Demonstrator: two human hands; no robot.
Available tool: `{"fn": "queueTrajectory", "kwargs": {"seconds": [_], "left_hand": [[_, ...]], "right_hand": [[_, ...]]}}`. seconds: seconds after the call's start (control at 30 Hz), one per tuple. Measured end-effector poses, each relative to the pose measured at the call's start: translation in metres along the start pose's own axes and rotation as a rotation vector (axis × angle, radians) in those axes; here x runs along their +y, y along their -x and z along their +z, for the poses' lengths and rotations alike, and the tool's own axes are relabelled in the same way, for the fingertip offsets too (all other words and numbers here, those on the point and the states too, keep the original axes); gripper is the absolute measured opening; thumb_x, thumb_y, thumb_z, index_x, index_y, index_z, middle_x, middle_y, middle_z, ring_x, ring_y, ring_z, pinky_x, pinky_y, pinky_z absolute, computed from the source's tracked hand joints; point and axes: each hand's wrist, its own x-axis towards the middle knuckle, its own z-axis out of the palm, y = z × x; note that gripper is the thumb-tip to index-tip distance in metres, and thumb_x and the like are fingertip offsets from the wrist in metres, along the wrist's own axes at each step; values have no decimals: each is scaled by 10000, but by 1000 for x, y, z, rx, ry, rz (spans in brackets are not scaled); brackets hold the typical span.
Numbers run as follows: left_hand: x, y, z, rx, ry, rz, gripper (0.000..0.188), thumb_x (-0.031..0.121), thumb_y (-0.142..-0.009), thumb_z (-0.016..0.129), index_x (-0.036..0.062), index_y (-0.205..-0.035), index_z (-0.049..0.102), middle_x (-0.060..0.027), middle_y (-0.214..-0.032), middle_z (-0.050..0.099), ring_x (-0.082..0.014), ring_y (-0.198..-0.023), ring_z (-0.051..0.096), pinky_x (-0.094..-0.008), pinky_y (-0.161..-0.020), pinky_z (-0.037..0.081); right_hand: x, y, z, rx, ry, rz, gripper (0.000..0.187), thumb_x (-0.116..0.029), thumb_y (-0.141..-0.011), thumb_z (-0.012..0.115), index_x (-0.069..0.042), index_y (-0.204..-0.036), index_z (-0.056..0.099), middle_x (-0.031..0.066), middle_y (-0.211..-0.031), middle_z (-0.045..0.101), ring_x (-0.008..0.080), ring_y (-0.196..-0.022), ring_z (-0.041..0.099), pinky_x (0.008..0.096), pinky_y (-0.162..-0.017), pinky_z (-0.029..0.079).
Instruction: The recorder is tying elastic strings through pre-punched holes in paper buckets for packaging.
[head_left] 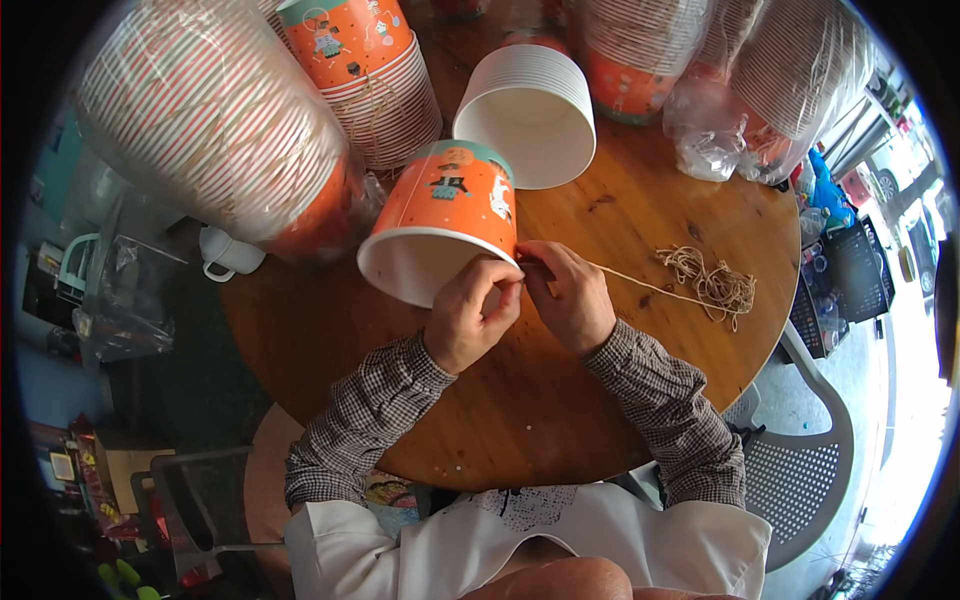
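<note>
An orange paper bucket (450, 205) with a green band and small printed figures lies tilted on the table, its white-rimmed mouth toward me. At the right side of that rim my left hand (474, 309) is closed in a pinch, fingertips on the rim edge. Beside it my right hand (566, 296) pinches the end of a thin twine (640, 281), close to the bucket's rim. The twine runs right across the wood to a loose tangled heap (722, 286). What exactly sits between the left fingertips is too small to make out.
A stack of white buckets (530, 120) lies on its side behind, mouth toward me. Plastic-wrapped bucket stacks (215, 120) crowd the left and more (790, 75) the back right of the round wooden table (560, 420). A white mug (231, 252) is at left, a grey chair (800, 460) at right.
</note>
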Motion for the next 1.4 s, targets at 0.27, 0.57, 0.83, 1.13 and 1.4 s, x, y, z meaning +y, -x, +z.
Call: {"fn": "queueTrajectory", "kwargs": {"seconds": [0.27,0.57,0.83,1.13,1.4], "left_hand": [[18,-6,-7,-96,511,-352,113,-9,-915,556,-21,-1007,621,-66,-934,619,-115,-809,629,-251,-721,533],[22,-8,-15,-51,-120,163,257,-53,-777,652,16,-1005,555,-106,-873,613,-266,-748,649,-359,-634,539],[34,-8,-22,-104,-475,466,240,107,-780,625,38,-1009,604,-69,-928,594,-213,-827,625,-329,-716,530],[13,-2,-15,53,-302,455,326,-3,-811,611,30,-1133,586,-108,-1113,623,-227,-1043,612,-432,-1053,385],[-3,-3,-9,-3,-438,297,278,35,-769,706,54,-1041,651,-47,-1088,631,-187,-995,621,-416,-1031,397]], "right_hand": [[-5,2,-9,-45,-62,-143,384,35,-791,601,-6,-1170,549,161,-1000,608,314,-864,648,380,-721,543],[-12,9,-10,104,-65,-353,330,52,-789,651,-16,-1108,601,111,-943,586,241,-764,628,327,-638,538],[-9,11,-8,63,-24,-400,326,7,-736,658,-19,-1059,624,122,-921,608,282,-744,629,340,-614,527],[-15,17,-7,76,-174,-291,193,42,-774,614,1,-961,588,127,-804,614,284,-684,634,332,-583,506],[-12,18,-13,48,-110,-224,98,26,-870,619,20,-966,604,107,-819,672,182,-721,680,268,-655,536]]}}
